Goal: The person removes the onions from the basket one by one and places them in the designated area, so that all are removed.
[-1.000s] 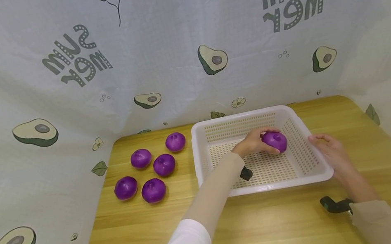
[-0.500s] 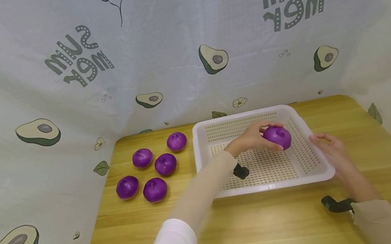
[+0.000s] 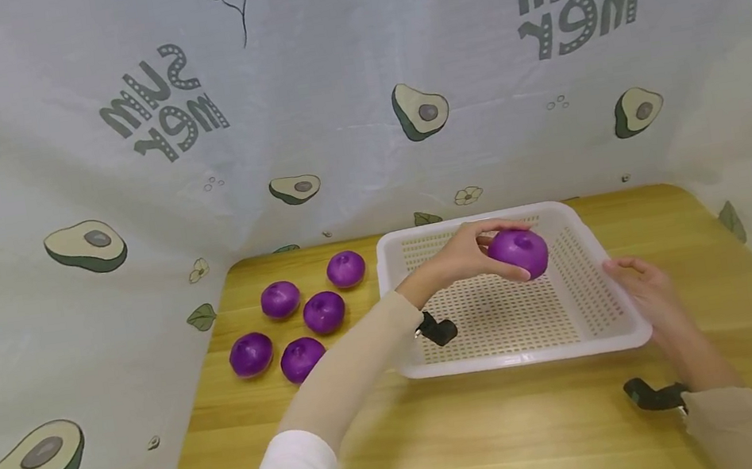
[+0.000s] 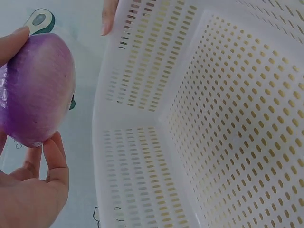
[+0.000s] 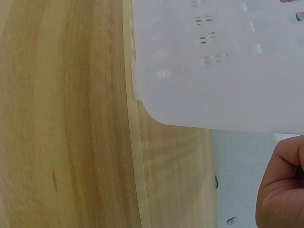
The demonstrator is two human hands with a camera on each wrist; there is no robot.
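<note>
My left hand (image 3: 467, 254) grips a purple onion (image 3: 519, 253) between thumb and fingers, above the white perforated basket (image 3: 523, 358). Close up in the left wrist view, the onion (image 4: 40, 90) shows a purple skin fading to white, apart from the basket wall. At the basket's right side, my right hand (image 3: 648, 296) holds the rim. The right wrist view shows that hand (image 5: 282, 183) with bent fingers by the basket's edge (image 5: 213, 111); its exact contact is partly out of frame.
Several more purple onions (image 3: 324, 312) lie on the wooden table (image 3: 449, 448), left of the basket. My left forearm crosses in front of the nearest one. An avocado-print cloth (image 3: 339, 71) hangs behind and beside the table.
My left hand has lifted the onion from low inside the basket to above it, drawing it slightly back to the left. The right hand stays at the basket's rim.
</note>
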